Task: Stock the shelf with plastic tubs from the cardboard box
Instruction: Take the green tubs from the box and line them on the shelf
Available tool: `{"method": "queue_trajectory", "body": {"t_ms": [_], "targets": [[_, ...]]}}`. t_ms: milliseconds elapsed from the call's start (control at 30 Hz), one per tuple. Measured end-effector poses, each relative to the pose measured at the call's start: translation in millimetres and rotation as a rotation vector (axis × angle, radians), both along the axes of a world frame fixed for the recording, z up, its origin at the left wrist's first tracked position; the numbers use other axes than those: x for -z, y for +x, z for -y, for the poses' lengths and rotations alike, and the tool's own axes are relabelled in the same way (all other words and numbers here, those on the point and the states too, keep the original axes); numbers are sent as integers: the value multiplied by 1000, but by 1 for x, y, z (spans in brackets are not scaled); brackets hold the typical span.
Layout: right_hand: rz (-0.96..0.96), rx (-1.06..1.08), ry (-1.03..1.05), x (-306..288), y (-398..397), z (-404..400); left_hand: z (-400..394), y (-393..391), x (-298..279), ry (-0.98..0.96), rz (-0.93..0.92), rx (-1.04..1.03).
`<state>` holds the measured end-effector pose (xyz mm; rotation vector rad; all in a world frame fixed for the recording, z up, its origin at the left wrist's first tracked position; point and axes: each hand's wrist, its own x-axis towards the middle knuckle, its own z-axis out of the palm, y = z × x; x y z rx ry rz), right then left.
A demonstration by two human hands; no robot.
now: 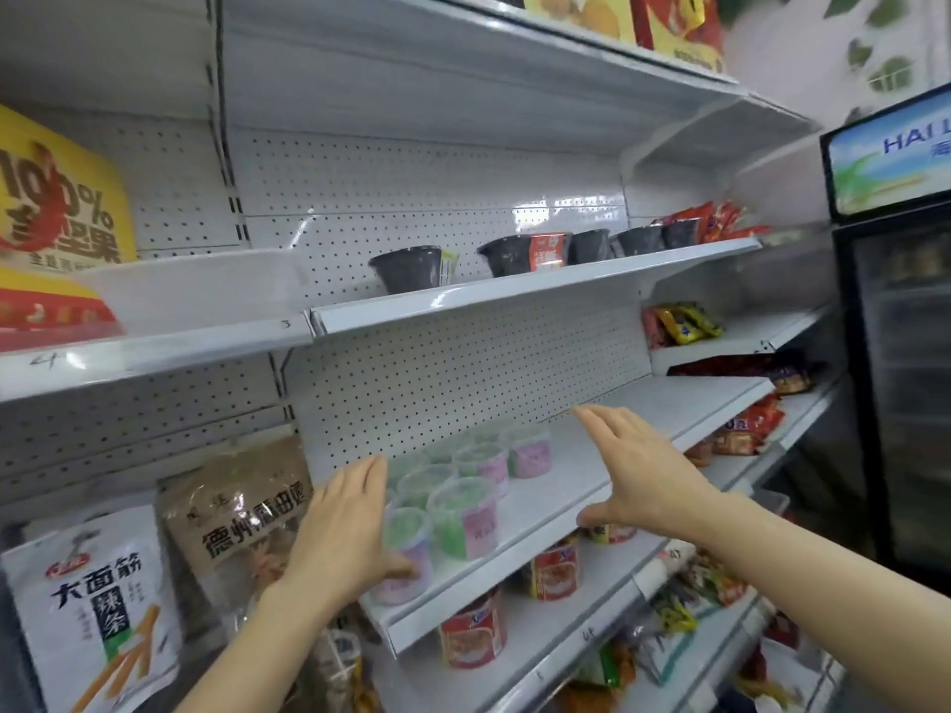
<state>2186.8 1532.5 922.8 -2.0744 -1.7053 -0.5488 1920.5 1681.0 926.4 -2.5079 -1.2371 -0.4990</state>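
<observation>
So both hands are kept flat: left hand (344, 527) against the plastic tubs (463, 512), right hand (640, 473) over the shelf (514, 568), nothing gripped.

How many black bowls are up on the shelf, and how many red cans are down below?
Black bowls: 5
Red cans: 3
Total: 8
</observation>
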Motion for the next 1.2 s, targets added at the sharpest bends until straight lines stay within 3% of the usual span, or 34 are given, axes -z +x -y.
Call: {"method": "queue_trajectory", "body": {"t_ms": [333,533,1000,1200], "targets": [[-108,139,-26,32,-115,133,96,-93,22,49,-58,144],[-106,169,-48,49,-179,172,136,-153,48,35,-142,186],[-46,188,-92,94,-285,136,99,-294,108,-70,-159,179],[-138,229,-108,145,-354,113,69,-367,160,-156,-208,207]]}}
